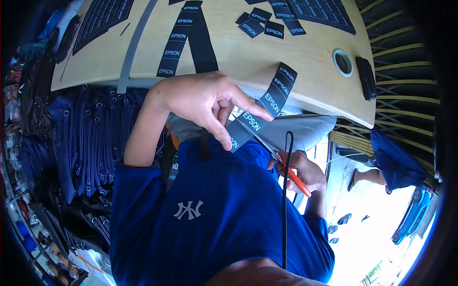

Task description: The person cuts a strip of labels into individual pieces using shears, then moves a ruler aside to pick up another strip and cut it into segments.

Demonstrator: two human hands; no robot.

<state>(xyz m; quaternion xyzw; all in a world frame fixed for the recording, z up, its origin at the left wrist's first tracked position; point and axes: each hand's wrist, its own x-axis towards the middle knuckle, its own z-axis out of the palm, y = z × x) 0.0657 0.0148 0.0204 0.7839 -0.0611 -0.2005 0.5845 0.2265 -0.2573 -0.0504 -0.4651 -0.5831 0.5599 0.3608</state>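
My left hand (202, 97) pinches a black label strip (280, 89) printed with white "EPSON" lettering, its thumb near the lower end and its index finger across the middle. The strip slants up over the table's front edge. In my right hand (305, 172) is a pair of scissors (296, 181) with orange handles, fingers wrapped round them. Their blades reach up to the strip's lower part, at the line between two labels, close to my left fingers.
On the pale wooden table (305, 57) lie a longer label strip (174, 38), several cut labels (251, 27), printed sheets (102, 21) and a grey band (136, 47). A round cable hole (342, 62) sits near a black case (366, 78). Dark blue straps (86, 143) hang at left.
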